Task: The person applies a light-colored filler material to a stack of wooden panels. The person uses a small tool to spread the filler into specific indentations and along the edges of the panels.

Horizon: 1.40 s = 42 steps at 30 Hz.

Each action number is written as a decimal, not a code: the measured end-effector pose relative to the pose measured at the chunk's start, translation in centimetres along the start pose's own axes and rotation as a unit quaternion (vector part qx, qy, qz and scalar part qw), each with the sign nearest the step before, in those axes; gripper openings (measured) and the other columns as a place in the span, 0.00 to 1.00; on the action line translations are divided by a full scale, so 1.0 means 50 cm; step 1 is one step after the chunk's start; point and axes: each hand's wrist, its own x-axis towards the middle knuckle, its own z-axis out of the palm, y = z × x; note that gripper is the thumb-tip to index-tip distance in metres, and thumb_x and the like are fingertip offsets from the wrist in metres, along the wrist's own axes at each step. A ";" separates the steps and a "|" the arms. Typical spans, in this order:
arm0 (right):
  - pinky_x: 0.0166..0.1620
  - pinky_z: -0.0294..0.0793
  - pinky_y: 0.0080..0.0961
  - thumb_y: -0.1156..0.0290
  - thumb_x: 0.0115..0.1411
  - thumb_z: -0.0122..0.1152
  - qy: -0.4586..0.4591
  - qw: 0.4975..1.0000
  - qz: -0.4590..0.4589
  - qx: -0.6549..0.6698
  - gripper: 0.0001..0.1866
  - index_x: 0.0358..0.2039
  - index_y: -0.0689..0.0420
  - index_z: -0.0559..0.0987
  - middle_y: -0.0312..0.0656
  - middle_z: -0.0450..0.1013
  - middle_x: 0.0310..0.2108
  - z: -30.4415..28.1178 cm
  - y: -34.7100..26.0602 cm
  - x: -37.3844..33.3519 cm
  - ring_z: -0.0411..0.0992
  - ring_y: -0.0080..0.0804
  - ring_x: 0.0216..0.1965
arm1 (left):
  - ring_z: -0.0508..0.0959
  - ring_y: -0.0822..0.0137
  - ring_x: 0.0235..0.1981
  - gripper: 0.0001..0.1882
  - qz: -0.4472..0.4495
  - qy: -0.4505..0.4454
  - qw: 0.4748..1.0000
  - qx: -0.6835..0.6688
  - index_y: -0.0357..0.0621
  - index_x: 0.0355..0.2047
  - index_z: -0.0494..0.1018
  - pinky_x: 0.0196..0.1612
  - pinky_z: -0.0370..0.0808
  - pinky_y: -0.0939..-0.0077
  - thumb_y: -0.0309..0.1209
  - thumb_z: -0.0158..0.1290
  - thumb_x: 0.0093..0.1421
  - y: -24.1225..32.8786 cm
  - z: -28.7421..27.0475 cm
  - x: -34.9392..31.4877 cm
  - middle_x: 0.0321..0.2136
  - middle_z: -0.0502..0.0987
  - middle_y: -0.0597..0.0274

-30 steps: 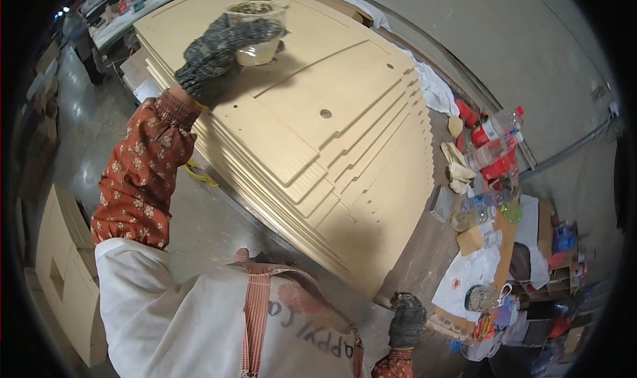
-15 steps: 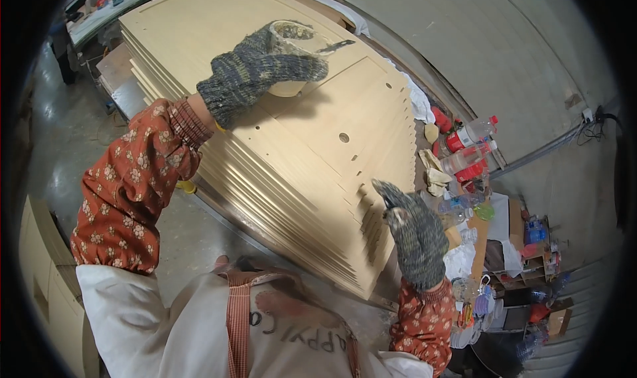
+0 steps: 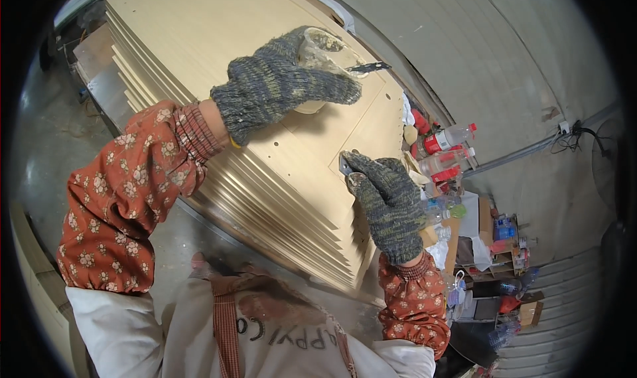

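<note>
Both hands closed: left (image 3: 279, 82) on cup (image 3: 322, 46), right (image 3: 385, 195) now gripping scraper (image 3: 345, 164).

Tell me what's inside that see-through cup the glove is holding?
The cup in the left hand has pale smears on its inside wall, and a dark thin tool sticks out over its rim. The glove covers the lower part, so what sits at the bottom is hidden.

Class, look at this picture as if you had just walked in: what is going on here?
A person in knitted gloves works at a tall stack of pale wooden boards. The left hand holds a clear, smeared plastic container with a dark tool sticking out of it. The right hand presses a small metal piece against the top board, near a cut outline. Bottles clutter the bench behind.
</note>
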 end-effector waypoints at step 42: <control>0.38 0.72 0.22 0.72 0.57 0.59 -0.030 0.996 -0.079 -0.031 0.15 0.45 0.59 0.78 0.44 0.76 0.33 0.003 0.032 0.001 0.73 0.26 0.32 | 0.76 0.69 0.43 0.30 0.007 -0.027 0.998 -0.056 0.42 0.49 0.67 0.47 0.74 0.75 0.31 0.65 0.47 0.005 -0.006 0.006 0.42 0.76 0.59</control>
